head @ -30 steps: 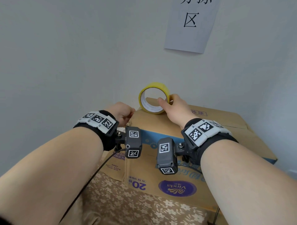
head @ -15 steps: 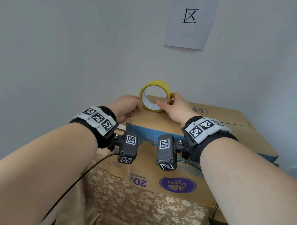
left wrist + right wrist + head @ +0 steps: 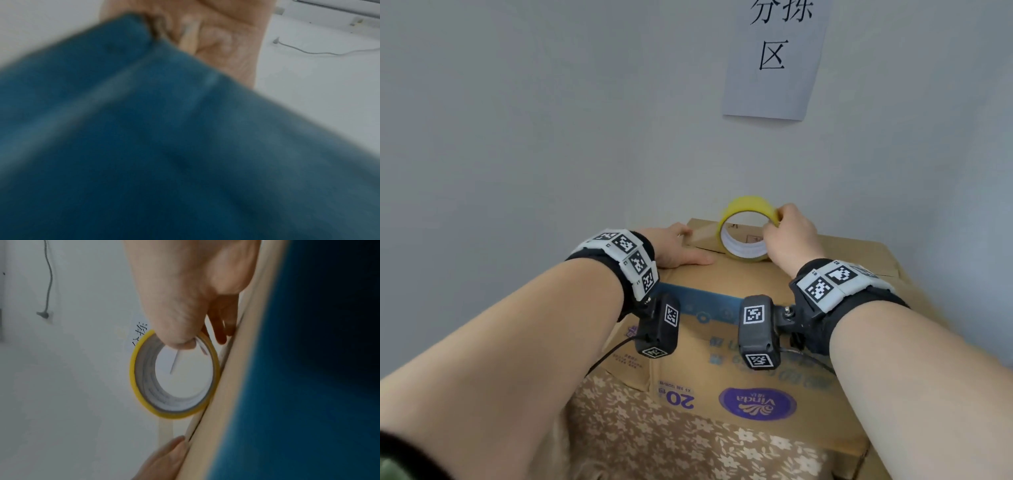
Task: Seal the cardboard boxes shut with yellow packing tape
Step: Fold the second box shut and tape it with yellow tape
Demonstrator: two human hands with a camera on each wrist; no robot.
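A yellow tape roll (image 3: pixel 748 228) stands on edge on the far top of the cardboard box (image 3: pixel 756 277). My right hand (image 3: pixel 787 236) grips the roll from its right side, thumb inside the core (image 3: pixel 180 340). A strip of tape (image 3: pixel 703 233) runs from the roll leftward along the box's far edge. My left hand (image 3: pixel 678 248) lies flat on the box top at the left corner, fingers pressing on that strip. In the right wrist view the roll (image 3: pixel 172 374) touches the box's top. The left wrist view is blurred, filled by the box's blue band (image 3: pixel 164 146).
A white wall stands right behind the box, with a paper sign (image 3: pixel 774 58) above. The box sits on a floral-patterned cloth (image 3: pixel 671 442). A grey cable (image 3: pixel 48 280) hangs on the wall in the right wrist view.
My right hand has carried the roll to the right along the far edge, drawing tape out. My left hand has gone from the box's corner onto the top, pressing the tape's end.
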